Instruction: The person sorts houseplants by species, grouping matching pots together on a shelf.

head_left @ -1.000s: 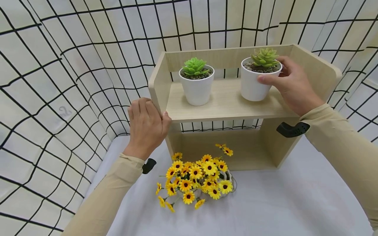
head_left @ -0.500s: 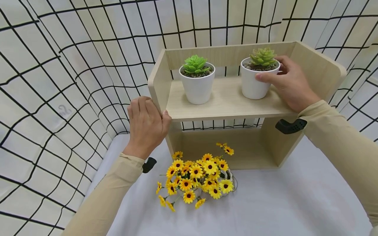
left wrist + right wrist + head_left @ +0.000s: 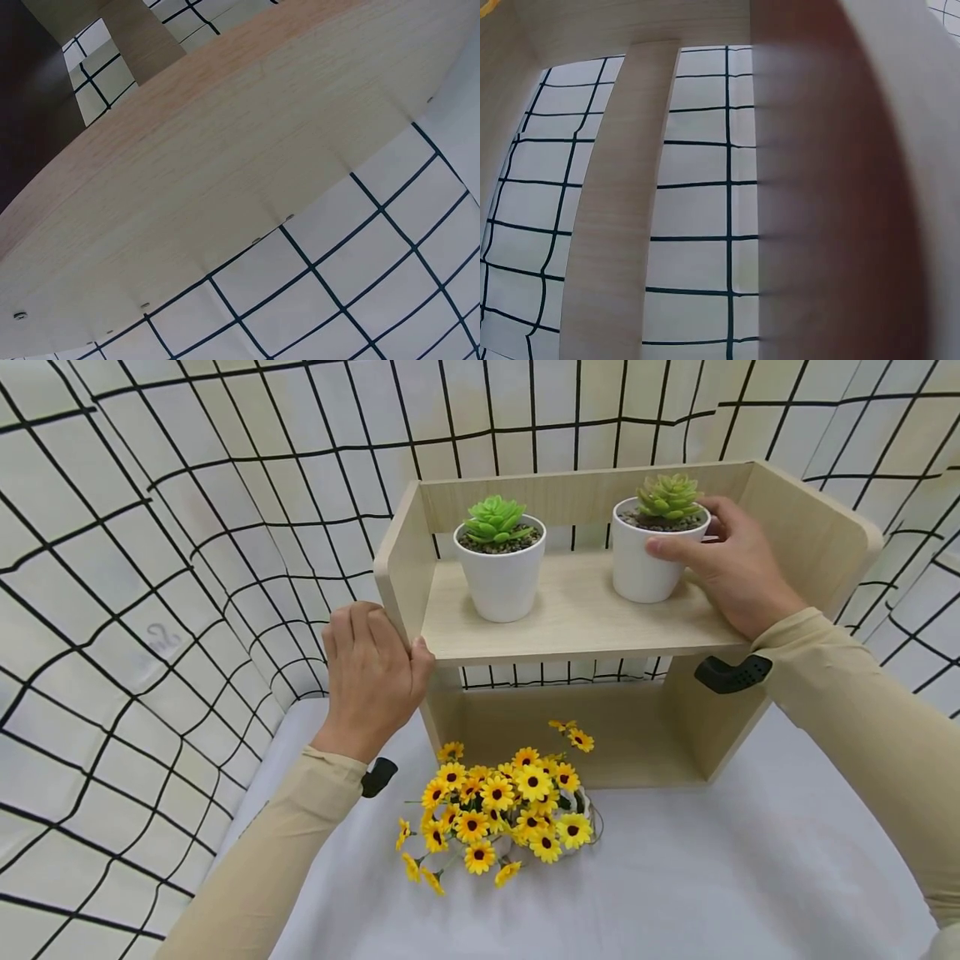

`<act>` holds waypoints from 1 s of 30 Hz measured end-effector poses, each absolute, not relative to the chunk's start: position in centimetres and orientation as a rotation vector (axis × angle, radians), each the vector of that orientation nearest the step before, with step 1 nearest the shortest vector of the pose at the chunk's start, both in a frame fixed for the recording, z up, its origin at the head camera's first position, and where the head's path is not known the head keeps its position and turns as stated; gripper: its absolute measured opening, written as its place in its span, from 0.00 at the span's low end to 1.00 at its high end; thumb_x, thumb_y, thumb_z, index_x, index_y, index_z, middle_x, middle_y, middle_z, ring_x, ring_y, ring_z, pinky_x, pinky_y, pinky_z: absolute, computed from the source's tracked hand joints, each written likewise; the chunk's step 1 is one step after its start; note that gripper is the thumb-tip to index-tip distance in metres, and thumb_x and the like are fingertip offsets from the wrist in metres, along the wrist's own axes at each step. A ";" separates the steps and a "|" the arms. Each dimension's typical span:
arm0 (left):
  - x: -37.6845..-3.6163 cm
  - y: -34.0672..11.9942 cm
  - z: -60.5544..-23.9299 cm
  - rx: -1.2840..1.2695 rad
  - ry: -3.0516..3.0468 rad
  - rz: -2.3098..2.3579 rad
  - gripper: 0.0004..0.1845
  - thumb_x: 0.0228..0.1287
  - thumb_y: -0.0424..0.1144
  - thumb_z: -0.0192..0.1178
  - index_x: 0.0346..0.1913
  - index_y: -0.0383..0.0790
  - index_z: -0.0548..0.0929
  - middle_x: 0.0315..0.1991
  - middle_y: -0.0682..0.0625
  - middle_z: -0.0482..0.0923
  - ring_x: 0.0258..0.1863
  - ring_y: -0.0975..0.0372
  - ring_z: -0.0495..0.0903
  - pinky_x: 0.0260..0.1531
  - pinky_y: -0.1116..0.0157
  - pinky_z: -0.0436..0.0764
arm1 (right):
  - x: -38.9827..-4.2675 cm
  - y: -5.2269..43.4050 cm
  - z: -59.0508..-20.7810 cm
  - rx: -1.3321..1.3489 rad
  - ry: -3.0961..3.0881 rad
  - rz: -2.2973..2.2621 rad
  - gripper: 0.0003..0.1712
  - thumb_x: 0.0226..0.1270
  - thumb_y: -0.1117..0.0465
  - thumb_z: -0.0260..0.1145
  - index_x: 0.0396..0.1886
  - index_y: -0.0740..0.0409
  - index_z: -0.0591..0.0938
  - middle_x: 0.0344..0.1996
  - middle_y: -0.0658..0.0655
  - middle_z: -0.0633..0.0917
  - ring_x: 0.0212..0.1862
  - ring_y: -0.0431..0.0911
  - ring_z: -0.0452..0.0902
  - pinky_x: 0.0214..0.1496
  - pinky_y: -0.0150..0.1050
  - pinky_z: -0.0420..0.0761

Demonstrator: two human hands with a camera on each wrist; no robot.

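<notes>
Your right hand [image 3: 731, 572] is on the right-hand white pot [image 3: 651, 560], the one with the pale green succulent [image 3: 669, 495] in it. The thumb lies across the front of the pot just under the rim and the other fingers curl round the back, so you've got it gripped. The pot sits upright on the upper board of the small wooden shelf [image 3: 577, 618], toward the right end, close to the right side panel.

Your left hand [image 3: 371, 677] is flat against the outside of the shelf's left side panel, fingers pretty much straight and together, with the thumb tip touching the front edge of the upper board. It's pressing on the wood, not holding anything.

The other white pot [image 3: 500, 572], with a brighter green succulent [image 3: 495, 520], stands upright on the same board left of centre, well apart from the one you're gripping.

The shelf stands on a table [image 3: 712, 877] covered in white cloth. A bunch of yellow artificial daisies [image 3: 498, 806] lies on the cloth in front of the shelf's lower opening. A white curtain with a black grid [image 3: 150, 527] hangs behind and around everything.

The left wrist view only shows the wooden side panel [image 3: 225, 172] close up against the grid cloth, and the right wrist view is mostly wood and a blur.
</notes>
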State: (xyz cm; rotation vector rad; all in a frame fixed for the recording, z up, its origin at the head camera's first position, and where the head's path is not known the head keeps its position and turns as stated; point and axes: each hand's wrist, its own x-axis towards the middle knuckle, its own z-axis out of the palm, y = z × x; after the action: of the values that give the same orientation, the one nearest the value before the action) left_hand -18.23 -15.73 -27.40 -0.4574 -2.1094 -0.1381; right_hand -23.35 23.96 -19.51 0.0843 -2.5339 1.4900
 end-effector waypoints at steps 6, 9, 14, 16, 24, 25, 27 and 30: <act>-18.2 -15.7 -27.3 -0.457 -2.102 -0.137 0.18 0.71 0.44 0.40 0.42 0.28 0.65 0.45 0.31 0.66 0.44 0.42 0.60 0.44 0.49 0.60 | -22.7 23.8 -19.0 0.040 -2.567 1.464 0.49 0.63 0.36 0.71 0.80 0.42 0.62 0.68 0.51 0.71 0.67 0.47 0.64 0.68 0.44 0.63; -18.2 -15.7 -27.3 -0.459 -2.098 -0.133 0.18 0.71 0.45 0.41 0.42 0.27 0.65 0.45 0.31 0.66 0.44 0.42 0.60 0.44 0.48 0.60 | -22.3 23.7 -18.9 0.013 -2.587 1.442 0.51 0.63 0.35 0.70 0.81 0.42 0.60 0.72 0.57 0.69 0.70 0.50 0.63 0.71 0.48 0.62; -18.2 -15.7 -27.3 -0.461 -2.107 -0.142 0.19 0.71 0.45 0.40 0.43 0.27 0.65 0.45 0.31 0.66 0.44 0.42 0.60 0.45 0.48 0.60 | -21.3 23.8 -19.0 0.001 -2.619 1.455 0.53 0.62 0.35 0.71 0.81 0.46 0.59 0.74 0.59 0.67 0.72 0.52 0.63 0.72 0.50 0.62; -18.1 -15.7 -27.3 -0.461 -2.109 -0.148 0.19 0.72 0.45 0.40 0.44 0.27 0.65 0.44 0.31 0.66 0.44 0.42 0.60 0.45 0.48 0.60 | -20.8 23.8 -19.1 0.006 -2.636 1.463 0.54 0.61 0.35 0.72 0.80 0.46 0.59 0.72 0.58 0.69 0.72 0.51 0.62 0.69 0.48 0.62; -18.1 -15.7 -27.3 -0.457 -2.120 -0.155 0.19 0.71 0.44 0.39 0.43 0.27 0.65 0.44 0.31 0.66 0.44 0.42 0.60 0.46 0.48 0.60 | -18.4 24.0 -19.7 0.010 -2.643 1.503 0.47 0.62 0.36 0.72 0.73 0.51 0.64 0.56 0.41 0.72 0.59 0.41 0.71 0.56 0.34 0.69; -18.1 -15.7 -27.3 -0.458 -2.121 -0.155 0.19 0.72 0.44 0.39 0.43 0.27 0.65 0.44 0.31 0.66 0.44 0.42 0.60 0.46 0.48 0.59 | -18.2 24.1 -19.8 0.014 -2.648 1.507 0.46 0.63 0.36 0.71 0.72 0.52 0.64 0.55 0.41 0.71 0.56 0.40 0.73 0.55 0.32 0.70; -18.1 -15.7 -27.3 -0.459 -2.121 -0.156 0.19 0.72 0.44 0.39 0.43 0.27 0.65 0.44 0.31 0.65 0.44 0.42 0.60 0.46 0.48 0.59 | -17.6 24.1 -19.9 0.016 -2.643 1.529 0.43 0.65 0.37 0.70 0.69 0.52 0.65 0.53 0.43 0.72 0.53 0.39 0.76 0.52 0.29 0.73; -18.1 -15.7 -27.3 -0.464 -2.117 -0.158 0.19 0.72 0.44 0.39 0.43 0.27 0.65 0.44 0.31 0.65 0.44 0.42 0.60 0.46 0.48 0.59 | -16.7 24.2 -20.0 0.027 -2.621 1.574 0.35 0.67 0.38 0.68 0.64 0.48 0.67 0.52 0.45 0.73 0.50 0.40 0.80 0.52 0.27 0.75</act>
State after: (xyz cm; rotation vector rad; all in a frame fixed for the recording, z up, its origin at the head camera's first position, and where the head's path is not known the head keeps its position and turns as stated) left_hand -18.11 -15.72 -27.28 -0.4645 -2.1173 -0.1577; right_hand -16.71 24.22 -20.03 0.0271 -2.6208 1.5738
